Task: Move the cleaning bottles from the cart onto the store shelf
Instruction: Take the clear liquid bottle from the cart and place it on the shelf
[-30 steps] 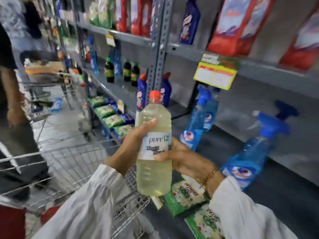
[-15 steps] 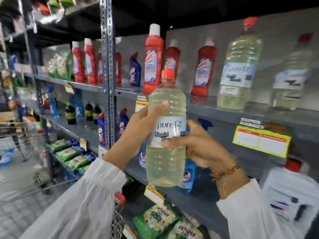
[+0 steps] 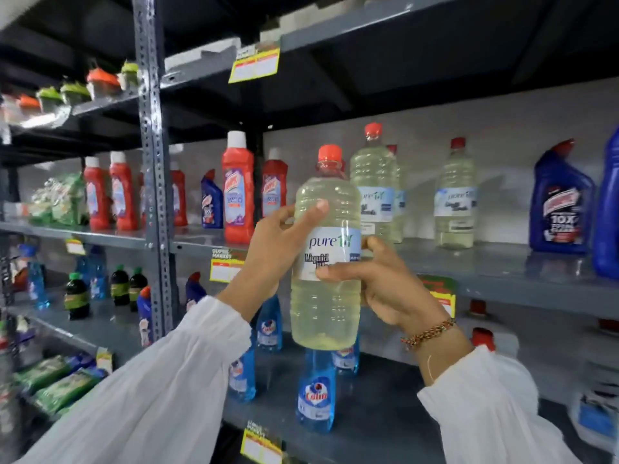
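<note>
I hold a clear bottle of pale yellow liquid bleach [image 3: 326, 306] with an orange-red cap upright in front of the grey store shelf [image 3: 502, 272]. My left hand [image 3: 278, 249] grips its left side at label height. My right hand [image 3: 385, 283] wraps the right side, fingers across the label. The bottle hangs in the air at the shelf's front edge, its base below the shelf board. Three like bottles [image 3: 375, 192] [image 3: 455, 199] stand on that shelf behind it. The cart is out of view.
Red cleaner bottles [image 3: 237, 189] and blue toilet cleaner bottles [image 3: 559, 202] stand on the same shelf to either side. Blue glass cleaner bottles [image 3: 316, 393] fill the shelf below. A perforated grey upright post [image 3: 154, 182] stands at the left. Price tags [image 3: 254, 65] hang from the shelf edges.
Both hands have lifted the bleach bottle from beside the cart up to the middle shelf. My view has swung up and right, and the cart has left the frame.
</note>
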Tool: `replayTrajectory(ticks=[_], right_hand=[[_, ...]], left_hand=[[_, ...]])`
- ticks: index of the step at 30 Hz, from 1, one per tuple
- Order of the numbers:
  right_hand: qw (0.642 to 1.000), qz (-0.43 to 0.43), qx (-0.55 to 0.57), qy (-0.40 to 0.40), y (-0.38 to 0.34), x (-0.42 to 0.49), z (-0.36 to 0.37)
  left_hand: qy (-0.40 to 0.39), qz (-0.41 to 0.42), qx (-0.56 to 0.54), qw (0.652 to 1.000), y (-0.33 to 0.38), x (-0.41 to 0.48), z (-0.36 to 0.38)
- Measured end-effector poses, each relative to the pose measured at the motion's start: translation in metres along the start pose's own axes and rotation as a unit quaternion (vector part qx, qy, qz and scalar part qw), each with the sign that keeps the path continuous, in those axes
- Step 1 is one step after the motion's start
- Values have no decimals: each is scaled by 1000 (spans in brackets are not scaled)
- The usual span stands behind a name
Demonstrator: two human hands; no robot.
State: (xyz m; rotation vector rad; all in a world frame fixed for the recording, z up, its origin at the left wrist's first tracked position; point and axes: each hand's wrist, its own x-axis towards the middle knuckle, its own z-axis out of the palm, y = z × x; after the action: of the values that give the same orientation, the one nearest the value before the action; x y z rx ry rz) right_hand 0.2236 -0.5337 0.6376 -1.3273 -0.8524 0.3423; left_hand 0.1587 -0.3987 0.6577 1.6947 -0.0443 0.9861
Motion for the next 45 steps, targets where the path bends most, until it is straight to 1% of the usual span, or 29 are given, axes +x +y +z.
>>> replayTrajectory(ticks=[6, 10, 15, 17, 19, 24, 28, 30, 31, 32, 33, 34, 35, 36, 37, 38, 39, 41, 43, 45], right_hand=[[990, -90, 18, 105, -39, 3, -62], [977, -122, 25, 174, -49, 3, -102], [967, -113, 28, 225, -55, 3, -143], [966, -93, 23, 239, -55, 5, -156], [966, -72, 25, 246, -54, 8, -164], [968, -51, 41, 244, -52, 21, -174], [968, -57, 39, 241, -49, 23, -171], [962, -63, 27, 264, -47, 24, -165], [953, -76, -3, 293, -46, 26, -161], [933, -97, -65, 339, -44, 27, -154], [894, -125, -160, 400, -39, 28, -144], [831, -166, -262, 461, -32, 29, -130], [765, -225, -335, 502, -24, 31, -113], [721, -289, -368, 510, -13, 35, -92], [706, -347, -374, 491, 1, 40, -68], [708, -392, -373, 453, 17, 46, -43], [720, -424, -369, 407, 36, 55, -17], [758, -452, -357, 305, 83, 71, 38], [815, -437, -326, 196, 138, 87, 100], [871, -389, -290, 76, 197, 97, 168]], left_hand=[[-84, 42, -43, 995, 30, 46, 68], [-132, 55, -72, 987, 38, 68, 118], [-175, 37, -116, 977, 30, 91, 166], [-190, 30, -118, 974, 19, 98, 182], [-187, 19, -133, 973, 10, 105, 193], [-207, 4, -149, 967, -2, 120, 204], [-218, 2, -179, 959, -7, 119, 207], [-222, 12, -177, 959, -6, 113, 203], [-212, 26, -164, 963, -4, 109, 198], [-188, 50, -139, 971, -3, 102, 191], [-149, 76, -110, 980, -4, 96, 181], [-101, 100, -93, 985, -10, 90, 168], [-57, 115, -99, 987, -17, 83, 152], [-13, 124, -119, 985, -26, 76, 131], [33, 128, -146, 981, -39, 70, 108], [80, 127, -165, 975, -52, 64, 82], [124, 127, -174, 969, -67, 57, 54], [209, 108, -151, 960, -103, 43, -12], [278, 61, -113, 952, -151, 24, -85], [339, -7, -53, 939, -202, -7, -162]])
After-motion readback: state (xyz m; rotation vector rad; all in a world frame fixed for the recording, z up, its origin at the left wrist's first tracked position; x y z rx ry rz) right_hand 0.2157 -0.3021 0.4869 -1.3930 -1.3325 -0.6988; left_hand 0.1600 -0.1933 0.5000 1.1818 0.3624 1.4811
